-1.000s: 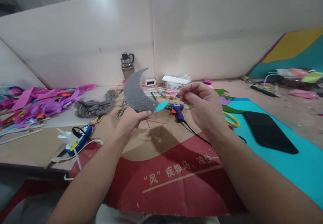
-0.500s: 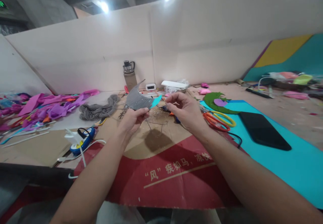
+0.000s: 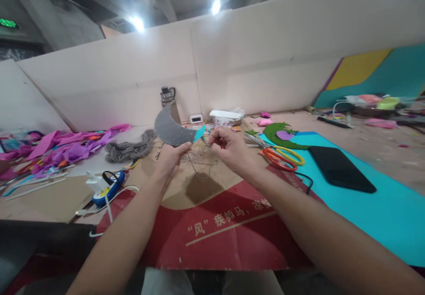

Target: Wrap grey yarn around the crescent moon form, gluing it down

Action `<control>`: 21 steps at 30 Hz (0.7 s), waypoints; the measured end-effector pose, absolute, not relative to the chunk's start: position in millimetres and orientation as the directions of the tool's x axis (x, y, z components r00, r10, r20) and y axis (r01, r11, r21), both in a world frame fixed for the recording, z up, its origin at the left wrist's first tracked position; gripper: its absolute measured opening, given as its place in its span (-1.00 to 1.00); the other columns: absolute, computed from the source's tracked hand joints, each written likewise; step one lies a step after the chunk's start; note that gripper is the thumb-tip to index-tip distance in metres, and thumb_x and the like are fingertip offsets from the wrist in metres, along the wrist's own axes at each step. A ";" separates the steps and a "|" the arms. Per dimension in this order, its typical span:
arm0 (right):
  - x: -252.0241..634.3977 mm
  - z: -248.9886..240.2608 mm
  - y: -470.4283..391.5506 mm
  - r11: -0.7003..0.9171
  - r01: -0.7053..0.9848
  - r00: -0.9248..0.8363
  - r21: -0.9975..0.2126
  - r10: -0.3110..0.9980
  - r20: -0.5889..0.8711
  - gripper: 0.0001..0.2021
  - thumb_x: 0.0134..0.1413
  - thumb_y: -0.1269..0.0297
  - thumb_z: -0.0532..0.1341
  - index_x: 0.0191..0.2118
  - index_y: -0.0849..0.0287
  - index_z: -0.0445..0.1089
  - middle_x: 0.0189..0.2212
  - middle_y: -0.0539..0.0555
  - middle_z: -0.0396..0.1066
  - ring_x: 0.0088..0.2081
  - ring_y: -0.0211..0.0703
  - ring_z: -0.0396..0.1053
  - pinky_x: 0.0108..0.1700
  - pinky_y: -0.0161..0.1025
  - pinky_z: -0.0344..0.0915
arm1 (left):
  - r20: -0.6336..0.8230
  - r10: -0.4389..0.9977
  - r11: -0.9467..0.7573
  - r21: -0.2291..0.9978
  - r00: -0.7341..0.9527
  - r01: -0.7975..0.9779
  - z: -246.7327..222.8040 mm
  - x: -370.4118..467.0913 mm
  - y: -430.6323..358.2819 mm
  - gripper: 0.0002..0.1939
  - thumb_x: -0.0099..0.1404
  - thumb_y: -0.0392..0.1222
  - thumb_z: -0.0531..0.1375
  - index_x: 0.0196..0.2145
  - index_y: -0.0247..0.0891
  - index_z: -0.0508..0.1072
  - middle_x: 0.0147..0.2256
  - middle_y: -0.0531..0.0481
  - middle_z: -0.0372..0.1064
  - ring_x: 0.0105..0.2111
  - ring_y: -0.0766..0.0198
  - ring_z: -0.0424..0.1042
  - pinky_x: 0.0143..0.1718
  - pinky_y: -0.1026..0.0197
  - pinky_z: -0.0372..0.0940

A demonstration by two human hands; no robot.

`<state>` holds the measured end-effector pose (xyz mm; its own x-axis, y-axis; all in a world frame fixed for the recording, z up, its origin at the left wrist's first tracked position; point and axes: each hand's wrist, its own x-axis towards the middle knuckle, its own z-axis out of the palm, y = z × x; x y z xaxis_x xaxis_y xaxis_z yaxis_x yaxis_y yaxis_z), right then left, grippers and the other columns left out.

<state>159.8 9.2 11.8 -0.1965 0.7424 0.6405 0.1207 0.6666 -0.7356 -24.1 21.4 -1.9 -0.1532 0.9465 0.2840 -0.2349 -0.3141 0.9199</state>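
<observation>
A grey crescent-shaped piece (image 3: 172, 130) with a streaked surface is held up over the cardboard by my left hand (image 3: 174, 158), thumb and fingers pinching its lower edge. At its right tip is a small turquoise piece (image 3: 199, 133). Just right of that tip, my right hand (image 3: 229, 148) has its thumb and index finger closed together; whatever is between them is too small to make out. Thin grey strands hang below the crescent, above its dark shadow on the red and brown cardboard (image 3: 232, 242).
Grey yarn (image 3: 129, 146), pink and purple scraps (image 3: 78, 149) and a blue power strip (image 3: 109, 189) lie left. Orange-handled scissors (image 3: 280, 160), a green curved piece (image 3: 275, 135) and a black phone (image 3: 341, 168) are right. A bottle (image 3: 168, 95) stands behind.
The grey crescent has turned to show its broad face more fully. Both hands appear slightly further left, and the camera view has shifted a little.
</observation>
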 end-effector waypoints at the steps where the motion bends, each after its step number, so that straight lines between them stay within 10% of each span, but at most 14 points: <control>1: 159.6 11.3 9.6 0.675 0.134 -0.201 -0.726 0.736 0.647 -0.86 -0.12 0.52 0.09 -0.45 0.14 0.32 -0.47 -0.04 0.27 -0.41 -0.26 0.22 -0.35 -0.28 0.14 | 0.291 0.942 -0.324 0.920 -0.166 -0.221 -2.8 -24.4 22.2 -0.62 -0.18 -0.30 0.45 -0.33 -0.30 0.50 -0.40 0.04 0.48 -0.43 0.35 0.39 -0.38 0.30 0.32; 11: 156.0 7.9 6.0 0.704 0.128 -0.240 -0.699 0.706 0.667 -0.77 -0.06 0.46 0.01 -0.62 0.13 0.29 -0.45 0.00 0.23 -0.32 -0.18 0.27 -0.14 -0.18 0.19 | 0.285 0.941 -0.324 0.916 -0.184 -0.236 -7.9 -28.4 28.1 -0.67 -0.20 -0.28 0.45 -0.44 -0.27 0.44 -0.47 0.11 0.43 -0.50 0.39 0.34 -0.40 0.32 0.26; 21: 154.7 -13.3 33.4 0.651 0.273 -0.167 -0.708 0.757 0.632 -0.38 0.00 0.25 0.26 0.22 0.14 0.22 0.14 0.29 0.22 0.07 0.05 0.23 0.03 -0.01 0.26 | 0.260 0.966 -0.244 0.917 0.006 -0.317 -3.6 -14.5 14.9 -0.61 -0.15 -0.34 0.44 -0.30 -0.28 0.49 -0.40 0.07 0.47 -0.45 0.39 0.37 -0.41 0.33 0.28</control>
<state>154.7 33.4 -13.3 -0.1673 0.7570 0.6317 0.2731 0.6512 -0.7081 -14.5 14.9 -3.6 0.0063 0.9657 0.2596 -0.3167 -0.2443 0.9165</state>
